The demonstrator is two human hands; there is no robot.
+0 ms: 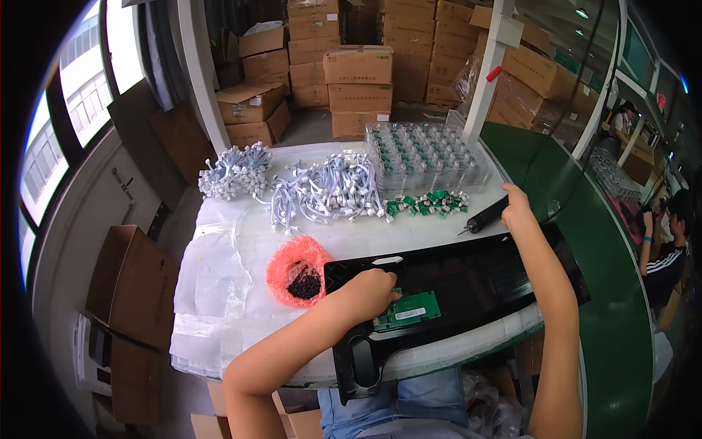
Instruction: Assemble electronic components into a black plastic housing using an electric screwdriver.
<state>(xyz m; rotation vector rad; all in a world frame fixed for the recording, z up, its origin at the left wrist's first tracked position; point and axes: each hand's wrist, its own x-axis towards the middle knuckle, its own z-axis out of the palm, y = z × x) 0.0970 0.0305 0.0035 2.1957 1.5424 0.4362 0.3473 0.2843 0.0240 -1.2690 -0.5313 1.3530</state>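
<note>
R hand [518, 206], clamped on blk driver [486, 217] w/ tip pointing left, sits up-right of green PCB [425, 303]; L hand [374, 291] nearer, at its left edge, grip unclear.

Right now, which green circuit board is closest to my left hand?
The large white-labelled board on the black plastic panel, right by your left hand; the small green boards lie piled beyond the panel.
</note>
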